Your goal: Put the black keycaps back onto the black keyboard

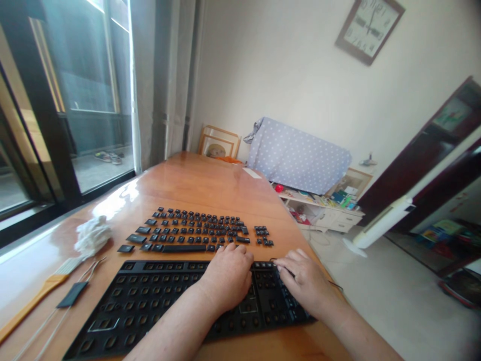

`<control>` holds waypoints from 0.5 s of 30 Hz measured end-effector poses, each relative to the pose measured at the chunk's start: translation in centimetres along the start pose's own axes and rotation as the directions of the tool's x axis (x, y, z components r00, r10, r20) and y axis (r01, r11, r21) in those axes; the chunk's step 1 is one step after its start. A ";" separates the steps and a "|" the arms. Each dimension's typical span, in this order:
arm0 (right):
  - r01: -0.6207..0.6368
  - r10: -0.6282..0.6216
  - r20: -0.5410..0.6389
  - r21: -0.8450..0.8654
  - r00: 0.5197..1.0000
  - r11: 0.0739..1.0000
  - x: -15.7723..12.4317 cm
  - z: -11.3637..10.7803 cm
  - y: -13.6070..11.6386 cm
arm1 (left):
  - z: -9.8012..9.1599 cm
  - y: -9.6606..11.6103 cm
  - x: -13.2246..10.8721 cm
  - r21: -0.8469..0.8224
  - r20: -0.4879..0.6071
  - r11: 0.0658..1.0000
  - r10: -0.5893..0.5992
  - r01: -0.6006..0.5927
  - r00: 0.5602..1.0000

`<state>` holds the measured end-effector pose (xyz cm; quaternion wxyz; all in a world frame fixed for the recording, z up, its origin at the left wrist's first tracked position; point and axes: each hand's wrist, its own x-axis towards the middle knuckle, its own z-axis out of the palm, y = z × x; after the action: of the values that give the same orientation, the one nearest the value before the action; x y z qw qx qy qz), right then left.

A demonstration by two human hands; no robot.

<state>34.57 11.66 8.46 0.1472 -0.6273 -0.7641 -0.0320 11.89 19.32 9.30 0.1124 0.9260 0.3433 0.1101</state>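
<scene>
A black keyboard (150,291) lies on the table with most of its key sockets bare; several keycaps (291,301) still sit at its right end. My left hand (229,276) lies across its far edge, fingers curled, fingertips close to the loose keycaps (184,248) laid out in rows beyond. What those fingers hold, if anything, is hidden. At the keyboard's far right corner my right hand (302,278) is bent inward, thumb and forefinger close together over the top row. Anything between them is too small to make out.
On the left lie a brush (45,293) with an orange handle, a crumpled white cloth (93,234) and a dark flat piece with pale cords (73,294). A thin black cable (335,285) shows at the table's right edge. Beyond stand a low white cabinet (334,218) and a cloth-covered object (296,155).
</scene>
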 end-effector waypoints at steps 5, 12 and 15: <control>-0.023 0.025 -0.047 0.038 0.999 0.999 1.1 0.3 1.6 | -0.3 0.1 -0.1 -0.012 0.017 1.000 0.000 0.000 1.000; -0.090 0.091 -0.087 0.025 0.992 0.996 6.0 1.2 4.9 | -0.2 0.1 -0.1 -0.027 0.013 1.000 -0.011 0.012 1.000; -0.094 0.094 -0.060 -0.007 0.994 0.996 8.7 1.4 5.6 | 0.0 0.0 0.0 -0.038 0.010 0.999 -0.011 0.011 1.000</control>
<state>38.26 21.40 8.63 0.1684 -0.6620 -0.7288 -0.0476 11.89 19.38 9.30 0.1325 0.9223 0.3455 0.1114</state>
